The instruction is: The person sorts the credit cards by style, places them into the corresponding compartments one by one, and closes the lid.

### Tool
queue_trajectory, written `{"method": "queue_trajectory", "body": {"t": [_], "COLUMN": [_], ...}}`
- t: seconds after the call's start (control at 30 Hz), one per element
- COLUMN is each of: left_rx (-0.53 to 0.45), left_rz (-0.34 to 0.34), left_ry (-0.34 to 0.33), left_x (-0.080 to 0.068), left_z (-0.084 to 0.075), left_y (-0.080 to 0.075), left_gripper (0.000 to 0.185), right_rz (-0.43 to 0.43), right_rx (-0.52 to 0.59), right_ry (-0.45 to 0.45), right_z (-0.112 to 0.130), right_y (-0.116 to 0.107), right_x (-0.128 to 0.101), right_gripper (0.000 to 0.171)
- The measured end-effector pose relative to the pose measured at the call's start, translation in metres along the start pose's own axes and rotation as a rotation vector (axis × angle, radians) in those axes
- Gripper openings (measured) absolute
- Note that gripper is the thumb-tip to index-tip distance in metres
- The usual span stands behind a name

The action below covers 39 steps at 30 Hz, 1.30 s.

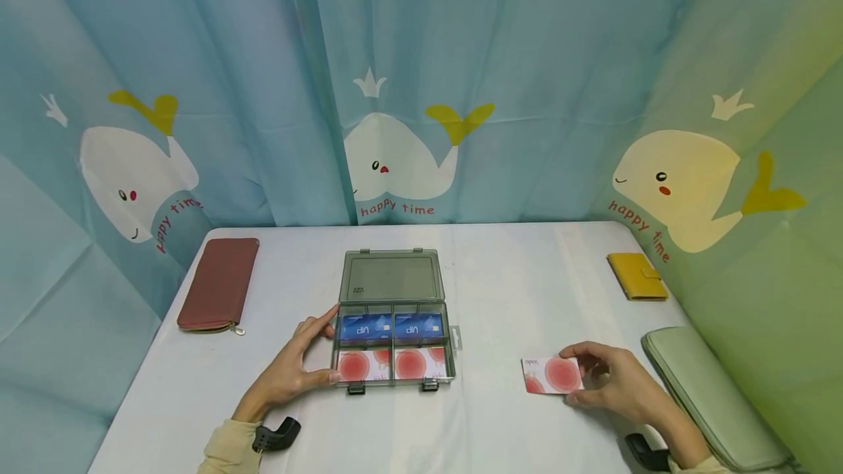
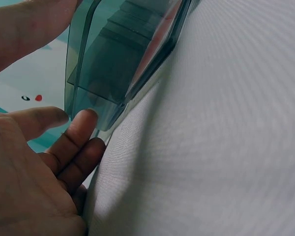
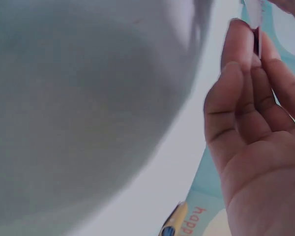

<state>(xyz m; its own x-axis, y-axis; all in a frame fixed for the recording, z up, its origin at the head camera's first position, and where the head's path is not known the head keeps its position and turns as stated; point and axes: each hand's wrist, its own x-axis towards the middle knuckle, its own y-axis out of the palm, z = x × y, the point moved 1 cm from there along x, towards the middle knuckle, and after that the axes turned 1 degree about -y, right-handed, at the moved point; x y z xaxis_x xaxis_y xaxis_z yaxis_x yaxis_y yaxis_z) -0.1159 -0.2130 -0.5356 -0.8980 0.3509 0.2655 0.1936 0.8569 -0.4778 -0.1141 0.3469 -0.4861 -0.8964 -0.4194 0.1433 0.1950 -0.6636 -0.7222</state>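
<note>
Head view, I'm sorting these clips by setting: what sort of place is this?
Probably a staged tabletop recording booth, not a lived-in room: a white table closed in on three sides by whale-print "happy time" curtains, with only wallets and a compartmented card box laid out between the hands.

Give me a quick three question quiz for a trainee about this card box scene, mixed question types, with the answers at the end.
1. True or false: the lid of the card box is closed.
2. Which hand holds the loose card?
A. left hand
B. right hand
C. neither
3. Fill in: the blue cards in the box read ____.

Key:
1. False: it lies open, folded back.
2. B: the right hand pinches it by its edge; the left hand touches the side of the box.
3. VIP.
</note>
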Motion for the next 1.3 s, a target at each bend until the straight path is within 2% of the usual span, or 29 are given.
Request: {"method": "queue_trajectory", "body": {"t": [0.2,0.53,0.9,1.1,1.3], "left_rx": [0.020,-0.007,-0.001,-0.006,-0.012], "left_rz": [0.004,-0.004,-0.012,-0.009,-0.011], "left_ry": [-0.009,0.005,0.031,0.010,0.018], "left_x": [0.000,0.000,-0.001,0.000,0.000], "left_z": [-0.001,-0.001,0.002,0.001,0.000], "left_y": [0.000,0.000,0.000,0.000,0.000], "left_gripper": [0.101,0.103,0.105,0.103,0.104], "right_rz": [-0.023,-0.039,0.006,0.032,0.058], "right_rx": [0.120,0.277,0.296,0.307,0.324], "right_ry": [-0.033,-0.104,-0.124,-0.150,-0.165], "right_z": [0.008,0.022,0.037,0.045,0.057], "right_y": [0.001,0.012,0.041,0.056,0.068], "right_x": [0.007,0.026,0.051,0.066,0.078], "right_gripper": [0.060,0.056,0.053,0.053,0.052]}}
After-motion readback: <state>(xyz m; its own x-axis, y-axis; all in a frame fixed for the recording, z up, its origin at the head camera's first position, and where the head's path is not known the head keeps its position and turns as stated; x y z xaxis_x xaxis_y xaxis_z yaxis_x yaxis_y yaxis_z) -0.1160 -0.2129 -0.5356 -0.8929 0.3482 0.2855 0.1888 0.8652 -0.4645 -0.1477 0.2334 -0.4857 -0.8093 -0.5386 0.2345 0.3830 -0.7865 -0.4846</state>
